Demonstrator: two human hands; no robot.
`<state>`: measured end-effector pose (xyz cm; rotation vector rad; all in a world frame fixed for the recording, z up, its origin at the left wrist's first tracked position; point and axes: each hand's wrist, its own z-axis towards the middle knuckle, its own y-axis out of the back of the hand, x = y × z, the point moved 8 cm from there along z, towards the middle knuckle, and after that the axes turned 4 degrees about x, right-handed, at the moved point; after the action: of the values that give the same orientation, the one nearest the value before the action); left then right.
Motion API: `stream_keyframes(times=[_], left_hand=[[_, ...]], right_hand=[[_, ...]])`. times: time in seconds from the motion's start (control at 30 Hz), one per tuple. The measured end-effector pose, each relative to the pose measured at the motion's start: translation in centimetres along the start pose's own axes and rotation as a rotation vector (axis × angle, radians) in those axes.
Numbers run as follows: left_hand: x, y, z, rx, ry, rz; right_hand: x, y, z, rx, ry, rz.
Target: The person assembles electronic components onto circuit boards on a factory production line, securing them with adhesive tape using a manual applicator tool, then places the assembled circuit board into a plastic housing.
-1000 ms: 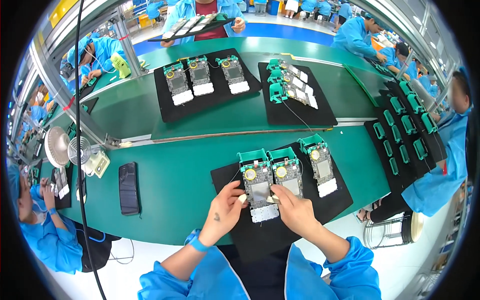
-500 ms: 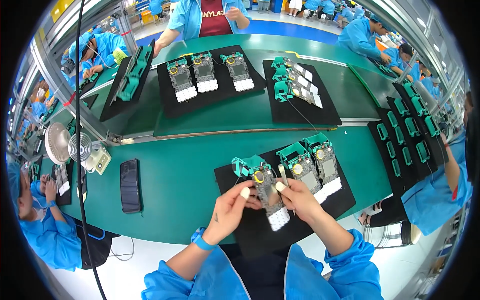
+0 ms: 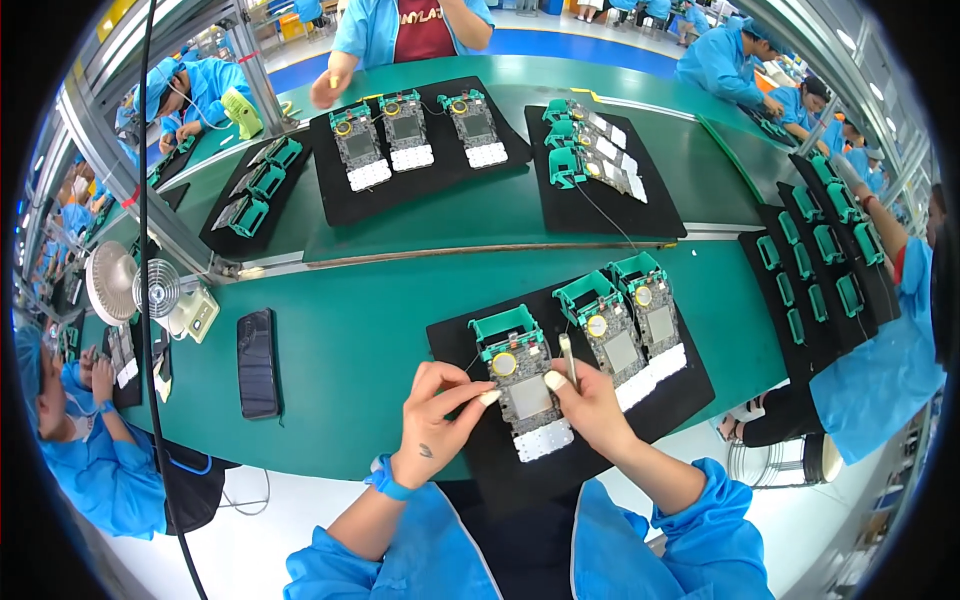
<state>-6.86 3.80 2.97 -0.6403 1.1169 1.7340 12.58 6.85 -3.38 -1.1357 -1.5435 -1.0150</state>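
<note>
A circuit board (image 3: 522, 380) with a green plastic frame (image 3: 505, 322) at its far end lies face up on a black mat (image 3: 452, 345). It carries a round yellow disc (image 3: 504, 363) and a white keypad strip (image 3: 545, 440). My left hand (image 3: 438, 415), thumb in a white finger cot, is closed on the board's left edge. My right hand (image 3: 597, 405) grips metal tweezers (image 3: 568, 358) upright, its covered thumb against the board's right edge. Two similar boards, one in the middle (image 3: 615, 345) and one farther right (image 3: 658, 318), lie on the same mat.
A black phone (image 3: 258, 365) and small fans (image 3: 160, 288) stand left on the green table (image 3: 340, 320). Beyond a raised edge, more mats hold boards, including a three-board mat (image 3: 350, 207). Trays of green frames (image 3: 800, 260) are at right. Co-workers sit or stand around.
The board between my hands has gone from tilted and blurred to lying flat on the mat. Across the table, a person's hand has let go of the left mat, which now lies down.
</note>
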Motion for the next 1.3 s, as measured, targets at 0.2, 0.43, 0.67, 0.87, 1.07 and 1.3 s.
stream_keyframes(times=[0.2,0.43,0.67,0.87,1.07,1.3], left_hand=[[-0.4,-2.3,0.6,0.193,-0.032,0.075],[-0.6,-2.4,1.2,0.272,-0.014,0.076],[-0.7,-2.0,1.1,0.221,0.006,0.074],[-0.6,-1.3,1.1,0.18,-0.121,0.143],[-0.7,-2.1,2.2,0.243,-0.186,0.154],[-0.9,-2.5,2.9,0.306,-0.098,0.192]], right_hand=[[4.5,0.4,-1.3,-0.068,0.342,-0.428],[7.1,-3.3,-2.8,0.07,0.985,-0.915],[7.8,-4.1,-3.6,0.054,1.268,-1.144],[7.2,-3.7,-1.8,0.107,0.987,-0.856],[6.4,-3.0,-0.7,0.162,0.735,-0.735],[6.9,0.5,-0.3,0.013,0.534,-0.652]])
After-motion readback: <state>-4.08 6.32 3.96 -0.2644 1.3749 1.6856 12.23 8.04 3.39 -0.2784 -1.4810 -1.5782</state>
